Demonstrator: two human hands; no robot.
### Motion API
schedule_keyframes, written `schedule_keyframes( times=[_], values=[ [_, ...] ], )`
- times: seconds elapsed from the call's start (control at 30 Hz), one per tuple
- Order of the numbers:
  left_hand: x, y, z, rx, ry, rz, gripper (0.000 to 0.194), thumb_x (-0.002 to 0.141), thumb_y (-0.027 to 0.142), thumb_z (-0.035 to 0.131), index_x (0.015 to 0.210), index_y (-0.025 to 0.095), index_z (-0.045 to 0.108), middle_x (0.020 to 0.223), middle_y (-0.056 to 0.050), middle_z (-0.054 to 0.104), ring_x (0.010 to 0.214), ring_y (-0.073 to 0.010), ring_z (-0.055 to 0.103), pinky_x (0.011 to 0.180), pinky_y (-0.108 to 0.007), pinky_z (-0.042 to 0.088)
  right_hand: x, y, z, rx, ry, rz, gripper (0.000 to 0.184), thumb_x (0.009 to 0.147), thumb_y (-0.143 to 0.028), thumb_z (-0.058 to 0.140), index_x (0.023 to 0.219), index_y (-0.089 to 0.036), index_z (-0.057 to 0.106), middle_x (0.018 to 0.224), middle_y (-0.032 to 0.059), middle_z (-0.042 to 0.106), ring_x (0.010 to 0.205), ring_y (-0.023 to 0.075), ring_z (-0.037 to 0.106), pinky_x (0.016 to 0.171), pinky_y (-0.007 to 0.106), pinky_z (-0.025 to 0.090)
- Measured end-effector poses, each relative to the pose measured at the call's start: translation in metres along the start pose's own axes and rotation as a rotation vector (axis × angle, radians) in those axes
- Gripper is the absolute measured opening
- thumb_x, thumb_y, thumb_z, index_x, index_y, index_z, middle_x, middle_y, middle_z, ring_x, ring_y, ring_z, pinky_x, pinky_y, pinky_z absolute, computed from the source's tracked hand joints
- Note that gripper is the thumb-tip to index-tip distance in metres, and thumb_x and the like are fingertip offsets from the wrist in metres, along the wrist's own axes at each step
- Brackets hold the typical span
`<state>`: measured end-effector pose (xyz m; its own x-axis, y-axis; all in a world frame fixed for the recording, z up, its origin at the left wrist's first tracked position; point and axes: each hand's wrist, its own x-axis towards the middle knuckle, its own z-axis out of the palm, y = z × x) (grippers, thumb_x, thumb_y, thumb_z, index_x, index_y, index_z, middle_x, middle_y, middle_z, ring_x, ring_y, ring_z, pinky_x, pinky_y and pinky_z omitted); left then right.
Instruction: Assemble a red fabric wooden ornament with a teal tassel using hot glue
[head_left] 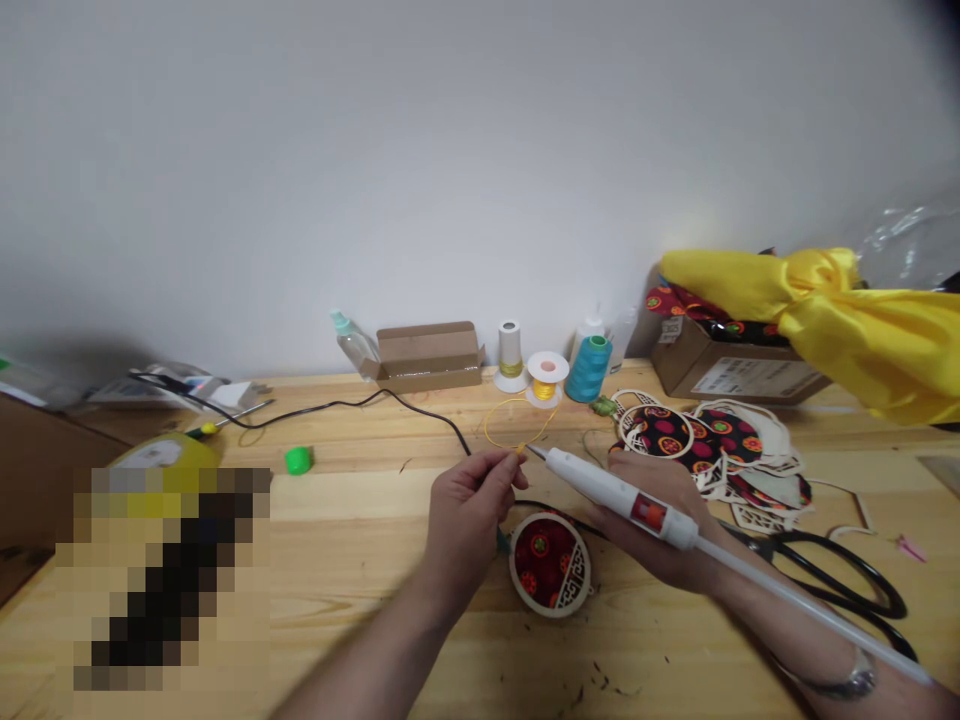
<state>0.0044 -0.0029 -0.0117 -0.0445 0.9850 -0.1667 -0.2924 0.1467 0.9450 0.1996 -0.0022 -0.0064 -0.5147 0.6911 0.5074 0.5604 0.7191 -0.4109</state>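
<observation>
Right now, the round ornament (541, 550), dark red patterned fabric in a pale frame, lies on the tabletop (345, 540) between the two forearms. Just beyond its left edge, the left hand (469, 505) pinches yellow thread (486, 428) between thumb and fingertips. To the ornament's right, the right hand (652, 550) is wrapped around a white pen-shaped tool (592, 480), whose metal tip points over the ornament's far side toward the pinched thread; whether tip and thread touch, I cannot tell. Farther beyond the ornament stand a spool of yellow thread (545, 388) and a teal thread cone (590, 368). Well right of it lie black-handled scissors (900, 598), with a pile of fabric rounds (724, 440) behind them; well left sits a green cap (298, 460).
</observation>
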Motion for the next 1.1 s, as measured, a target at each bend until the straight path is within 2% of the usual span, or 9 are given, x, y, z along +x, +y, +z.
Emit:
schedule_keyframes(
  times=[0.2, 0.4, 0.47, 0.57, 0.77, 0.93, 1.1],
  values=[
    [0.000, 0.000, 0.000, 0.005, -0.004, 0.004, 0.019, 0.073, 0.031, 0.070, 0.073, 0.012, 0.069, 0.059, 0.000, 0.057, 0.043, -0.0017, 0.033, 0.040, -0.017, 0.020, 0.000, 0.004, 0.003, -0.040, 0.041, 0.026, 0.028, 0.087, -0.026, 0.049, 0.060, -0.023, 0.040, 0.053, -0.0015, 0.042, 0.050, 0.0146, 0.041, 0.048, 0.028, 0.030],
    [0.001, 0.002, -0.002, -0.081, -0.002, -0.015, 0.017, 0.072, 0.029, 0.071, 0.072, 0.012, 0.069, 0.060, 0.000, 0.058, 0.042, -0.0011, 0.033, 0.039, -0.017, 0.020, -0.002, 0.013, 0.009, -0.138, 0.099, 0.158, 0.023, 0.083, -0.033, 0.055, 0.066, -0.022, 0.045, 0.061, 0.0006, 0.047, 0.055, 0.0154, 0.046, 0.050, 0.027, 0.033],
    [0.003, 0.005, -0.003, -0.113, 0.006, 0.001, 0.015, 0.071, 0.026, 0.071, 0.072, 0.011, 0.069, 0.061, 0.000, 0.058, 0.042, -0.0007, 0.033, 0.039, -0.017, 0.019, -0.001, 0.014, 0.009, -0.145, 0.047, 0.211, 0.020, 0.081, -0.033, 0.056, 0.070, -0.022, 0.043, 0.066, 0.0008, 0.048, 0.058, 0.0156, 0.046, 0.051, 0.027, 0.034],
    [0.005, 0.010, -0.005, -0.159, 0.032, 0.038, 0.013, 0.070, 0.023, 0.071, 0.073, 0.010, 0.069, 0.060, 0.000, 0.058, 0.042, -0.0007, 0.035, 0.039, -0.016, 0.020, 0.002, 0.012, 0.006, -0.117, -0.088, 0.269, 0.016, 0.075, -0.021, 0.056, 0.075, -0.022, 0.041, 0.076, 0.0025, 0.051, 0.066, 0.0169, 0.047, 0.056, 0.028, 0.036],
    [0.006, 0.016, -0.007, -0.202, 0.054, 0.053, 0.014, 0.068, 0.021, 0.072, 0.074, 0.010, 0.070, 0.060, -0.001, 0.058, 0.042, -0.0004, 0.036, 0.039, -0.015, 0.022, 0.008, 0.004, -0.006, -0.039, -0.302, 0.313, 0.019, 0.070, -0.010, 0.053, 0.084, -0.020, 0.044, 0.089, 0.0052, 0.053, 0.083, 0.0198, 0.050, 0.068, 0.030, 0.040],
    [0.003, 0.018, -0.006, -0.205, 0.046, 0.046, 0.013, 0.068, 0.022, 0.072, 0.074, 0.010, 0.070, 0.060, -0.001, 0.059, 0.042, -0.0006, 0.037, 0.039, -0.015, 0.023, 0.006, 0.005, -0.011, -0.065, -0.409, 0.330, 0.022, 0.069, -0.006, 0.052, 0.086, -0.020, 0.047, 0.089, 0.0052, 0.055, 0.082, 0.0195, 0.052, 0.067, 0.030, 0.040],
    [0.003, 0.018, -0.006, -0.219, 0.033, 0.056, 0.014, 0.067, 0.022, 0.073, 0.074, 0.010, 0.070, 0.061, -0.002, 0.060, 0.042, -0.0004, 0.036, 0.039, -0.015, 0.022, 0.002, 0.011, -0.012, -0.084, -0.445, 0.374, 0.022, 0.070, -0.007, 0.052, 0.088, -0.019, 0.050, 0.087, 0.0059, 0.058, 0.079, 0.0196, 0.054, 0.066, 0.029, 0.040]
  ],
)
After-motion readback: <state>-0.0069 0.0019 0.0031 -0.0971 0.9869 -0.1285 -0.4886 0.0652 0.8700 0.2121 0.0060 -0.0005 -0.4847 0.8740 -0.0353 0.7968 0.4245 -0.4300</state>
